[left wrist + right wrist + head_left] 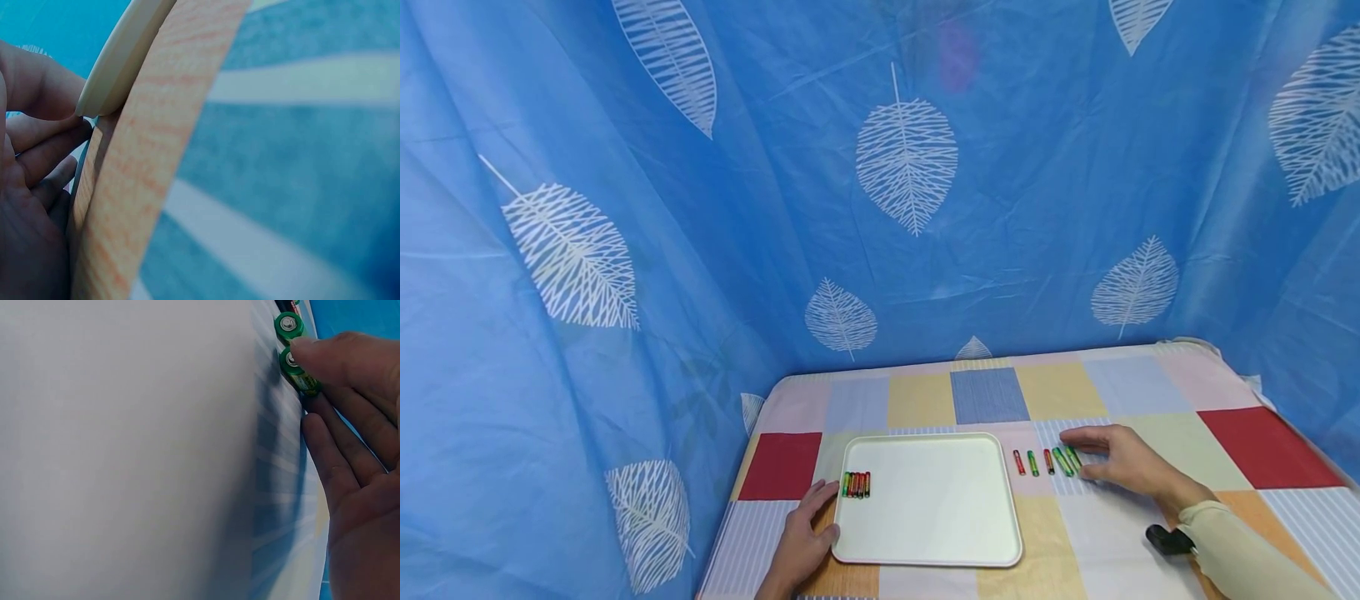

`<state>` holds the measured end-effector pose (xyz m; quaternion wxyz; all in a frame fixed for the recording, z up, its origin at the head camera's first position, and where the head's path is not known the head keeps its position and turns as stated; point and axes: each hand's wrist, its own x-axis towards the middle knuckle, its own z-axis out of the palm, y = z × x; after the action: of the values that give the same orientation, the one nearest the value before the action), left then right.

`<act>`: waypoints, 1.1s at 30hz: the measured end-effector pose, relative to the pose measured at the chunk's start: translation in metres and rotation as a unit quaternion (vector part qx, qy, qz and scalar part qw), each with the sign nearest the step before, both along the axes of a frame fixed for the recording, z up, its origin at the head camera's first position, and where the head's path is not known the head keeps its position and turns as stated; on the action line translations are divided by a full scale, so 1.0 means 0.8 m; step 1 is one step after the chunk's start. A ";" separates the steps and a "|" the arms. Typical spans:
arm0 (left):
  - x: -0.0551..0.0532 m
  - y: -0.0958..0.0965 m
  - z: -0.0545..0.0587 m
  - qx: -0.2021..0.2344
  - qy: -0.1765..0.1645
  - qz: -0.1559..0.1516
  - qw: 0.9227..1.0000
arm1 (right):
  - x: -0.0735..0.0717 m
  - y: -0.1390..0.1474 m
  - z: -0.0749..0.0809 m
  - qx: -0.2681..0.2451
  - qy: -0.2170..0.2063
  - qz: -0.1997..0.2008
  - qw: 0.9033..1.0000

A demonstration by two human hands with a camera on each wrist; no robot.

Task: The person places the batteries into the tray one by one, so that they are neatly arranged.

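Note:
My left hand [805, 537] rests at the left side of a white tray [940, 533], its thumb touching the rim [106, 94] and its fingers loosely extended. Inside the tray, by the left wall, several red and green batteries [856, 485] lie side by side. Right of the tray is a spaced row of more batteries, including a red one [1019, 463] and a green one [1033, 463]. My right hand [1123, 458] is at the row's right end, pinching the last green battery [301, 378] at its ends. Another green battery [289, 326] lies close beside it.
A patchwork cloth [985, 396] covers the table. Blue curtains [760, 167] with white leaf prints hang behind it and on both sides. A black strap piece [1169, 540] shows at the right wrist, below the sleeve.

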<state>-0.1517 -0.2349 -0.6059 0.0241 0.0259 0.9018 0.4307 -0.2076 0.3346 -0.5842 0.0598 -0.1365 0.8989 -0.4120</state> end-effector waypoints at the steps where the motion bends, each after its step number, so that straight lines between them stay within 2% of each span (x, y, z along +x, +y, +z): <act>1: 0.000 0.001 0.000 0.000 -0.001 0.002 1.000 | 0.000 0.000 0.000 0.003 0.001 -0.001 1.000; 7: -0.001 0.003 0.000 -0.002 -0.006 0.011 1.000 | 0.003 -0.003 0.000 0.025 0.002 -0.008 1.000; 15: -0.002 0.003 0.001 0.002 -0.016 0.014 1.000 | 0.007 -0.001 0.000 0.026 0.012 -0.021 0.999; 23: -0.003 0.001 0.001 0.005 -0.017 0.008 1.000 | 0.014 0.001 0.011 -0.015 -0.006 -0.040 0.999; 33: -0.004 0.001 0.001 0.004 -0.014 0.006 1.000 | 0.011 -0.028 0.028 -0.043 0.038 -0.011 0.998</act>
<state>-0.1552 -0.2340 -0.6055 0.0341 0.0145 0.8999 0.4345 -0.1986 0.3121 -0.5618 0.0150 -0.1444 0.8833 -0.4459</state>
